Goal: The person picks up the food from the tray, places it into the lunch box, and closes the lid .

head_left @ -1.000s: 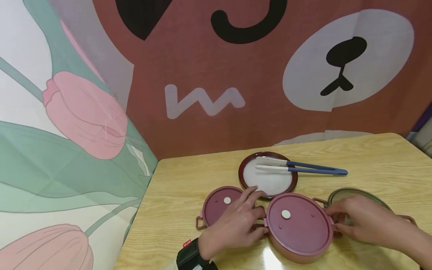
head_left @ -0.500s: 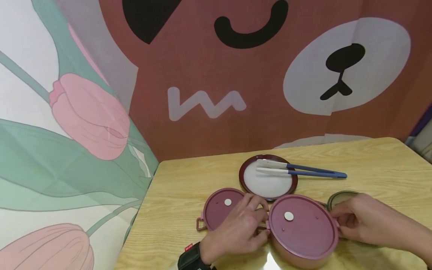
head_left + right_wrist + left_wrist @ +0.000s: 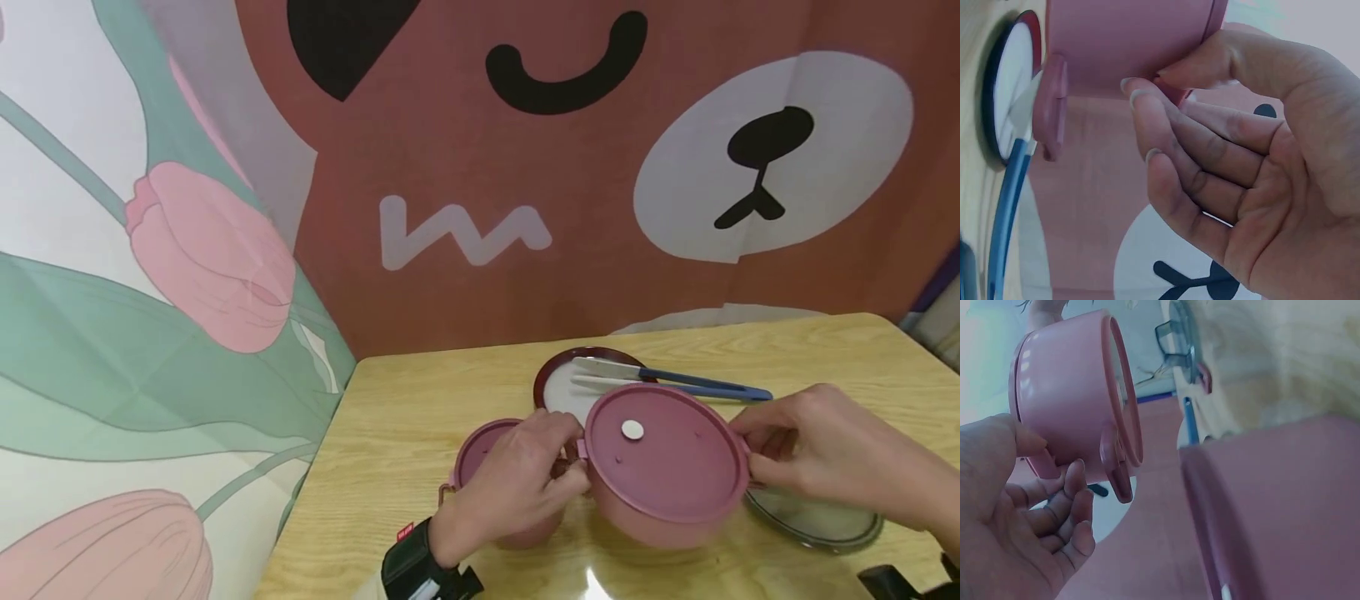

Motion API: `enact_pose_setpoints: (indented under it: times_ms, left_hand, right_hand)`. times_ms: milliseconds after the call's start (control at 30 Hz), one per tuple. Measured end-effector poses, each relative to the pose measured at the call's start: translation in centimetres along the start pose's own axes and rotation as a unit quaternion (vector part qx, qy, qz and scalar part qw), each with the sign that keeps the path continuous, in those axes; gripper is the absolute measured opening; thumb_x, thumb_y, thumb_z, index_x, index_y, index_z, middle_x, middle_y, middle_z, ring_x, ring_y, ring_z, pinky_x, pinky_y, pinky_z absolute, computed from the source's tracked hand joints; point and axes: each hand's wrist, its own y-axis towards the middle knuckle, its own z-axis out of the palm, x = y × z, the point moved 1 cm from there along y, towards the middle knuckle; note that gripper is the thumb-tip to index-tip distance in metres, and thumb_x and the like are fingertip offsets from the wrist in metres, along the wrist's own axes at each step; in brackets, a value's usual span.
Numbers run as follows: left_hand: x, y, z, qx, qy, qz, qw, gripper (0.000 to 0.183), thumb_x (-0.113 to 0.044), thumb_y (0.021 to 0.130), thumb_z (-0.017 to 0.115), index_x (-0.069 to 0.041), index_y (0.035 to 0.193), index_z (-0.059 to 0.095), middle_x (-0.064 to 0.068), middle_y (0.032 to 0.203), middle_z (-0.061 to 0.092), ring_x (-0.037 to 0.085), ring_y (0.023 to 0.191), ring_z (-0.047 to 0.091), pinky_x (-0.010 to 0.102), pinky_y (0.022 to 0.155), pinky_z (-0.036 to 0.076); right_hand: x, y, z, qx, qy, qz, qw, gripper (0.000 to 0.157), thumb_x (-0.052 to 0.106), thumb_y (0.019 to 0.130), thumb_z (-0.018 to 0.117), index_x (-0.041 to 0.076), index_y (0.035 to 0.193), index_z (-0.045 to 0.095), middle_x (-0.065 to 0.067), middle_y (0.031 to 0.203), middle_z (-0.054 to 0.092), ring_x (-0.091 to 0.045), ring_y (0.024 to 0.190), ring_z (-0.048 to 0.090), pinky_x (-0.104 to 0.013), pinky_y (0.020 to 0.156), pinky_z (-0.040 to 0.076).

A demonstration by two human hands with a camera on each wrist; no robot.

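A large pink lidded pot (image 3: 663,467), with a white button on its lid, is raised between my two hands. My left hand (image 3: 521,475) pinches the tab at its left side between thumb and index finger. On the opposite tab, the thumb and fingers of my right hand (image 3: 810,442) pinch the edge. In the left wrist view, a loop handle (image 3: 1116,465) juts out low on the pot's body, near the lower rim. Partly hidden behind my left hand stands a smaller pink pot (image 3: 480,446). Its flat top (image 3: 1285,512) looms close in the left wrist view.
A dark-red-rimmed white plate (image 3: 555,387) lies behind the pot, which overlaps it in the head view. Blue-and-white tongs (image 3: 705,385) lie across the plate. Beneath my right hand a round glass lid (image 3: 817,517) lies on the wooden table (image 3: 390,433). A printed cloth (image 3: 450,292) hangs behind.
The large pot has gone up and away with both hands, now covering part of the plate. More of the glass lid's near side shows below my right hand.
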Motion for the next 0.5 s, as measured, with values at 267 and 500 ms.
enact_pose_setpoints:
  times_ms: [267, 500]
  left_hand:
    - [1.4, -0.7, -2.4, -0.024, -0.002, -0.038, 0.9990, 0.010, -0.021, 0.089, 0.057, -0.022, 0.099, 0.054, -0.007, 0.081, 0.053, 0.002, 0.076, 0.045, 0.013, 0.062, 0.038]
    - [3.4, -2.4, -3.6, -0.039, -0.012, -0.076, 0.9963, 0.009, -0.019, 0.090, 0.057, -0.024, 0.098, 0.054, -0.009, 0.079, 0.049, 0.003, 0.074, 0.044, 0.018, 0.060, 0.039]
  right_hand:
    - [2.1, 2.4, 0.3, -0.075, 0.006, -0.013, 0.997, 0.031, 0.017, 0.074, 0.085, 0.036, 0.095, 0.073, 0.032, 0.067, 0.059, 0.012, 0.062, 0.055, -0.011, 0.052, 0.040]
    - [3.9, 4.2, 1.9, -0.053, 0.073, 0.026, 0.996, 0.030, 0.014, 0.079, 0.079, 0.036, 0.098, 0.071, 0.025, 0.070, 0.064, 0.007, 0.062, 0.058, -0.019, 0.051, 0.045]
